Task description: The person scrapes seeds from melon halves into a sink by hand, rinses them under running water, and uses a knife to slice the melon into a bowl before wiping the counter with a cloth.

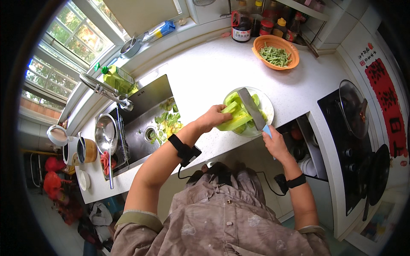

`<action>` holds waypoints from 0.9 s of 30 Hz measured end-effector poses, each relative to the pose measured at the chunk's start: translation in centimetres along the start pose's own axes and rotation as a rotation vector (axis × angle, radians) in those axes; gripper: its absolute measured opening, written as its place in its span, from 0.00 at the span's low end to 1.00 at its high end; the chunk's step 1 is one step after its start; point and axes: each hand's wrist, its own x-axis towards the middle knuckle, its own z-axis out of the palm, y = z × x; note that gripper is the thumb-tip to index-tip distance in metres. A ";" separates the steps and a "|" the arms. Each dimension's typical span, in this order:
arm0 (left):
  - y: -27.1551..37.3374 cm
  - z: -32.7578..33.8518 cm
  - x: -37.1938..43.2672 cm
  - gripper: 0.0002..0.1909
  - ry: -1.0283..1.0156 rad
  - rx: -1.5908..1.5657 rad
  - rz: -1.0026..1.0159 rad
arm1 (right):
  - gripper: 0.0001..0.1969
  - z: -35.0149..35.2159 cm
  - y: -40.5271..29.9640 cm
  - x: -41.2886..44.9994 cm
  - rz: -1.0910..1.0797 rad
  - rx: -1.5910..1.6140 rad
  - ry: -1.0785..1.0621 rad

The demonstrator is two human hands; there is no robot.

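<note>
In my left hand [218, 117] is a light-green piece of vegetable [234, 119], apparently a gourd half, held over a plate [268, 107]. My right hand [276, 142] grips the pale-blue handle of a kitchen knife [252, 108]. Its broad steel blade lies across the far side of the vegetable, pointing up and away from me; whether the edge has entered the flesh I cannot tell. More green pieces [255, 100] rest on the plate, partly hidden beneath the blade and the held piece.
Left of the plate is a steel sink [134, 128] with green and yellow vegetable scraps [168, 120]. An orange basket [256, 52] of cut green beans [274, 56] stands at the back right, near sauce bottles [241, 27]. A black cooktop [336, 128] is to the right.
</note>
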 end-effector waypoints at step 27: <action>-2.5 0.4 1.0 0.16 0.168 -0.187 0.204 | 0.13 2.8 -3.4 -1.2 -0.164 -0.204 0.114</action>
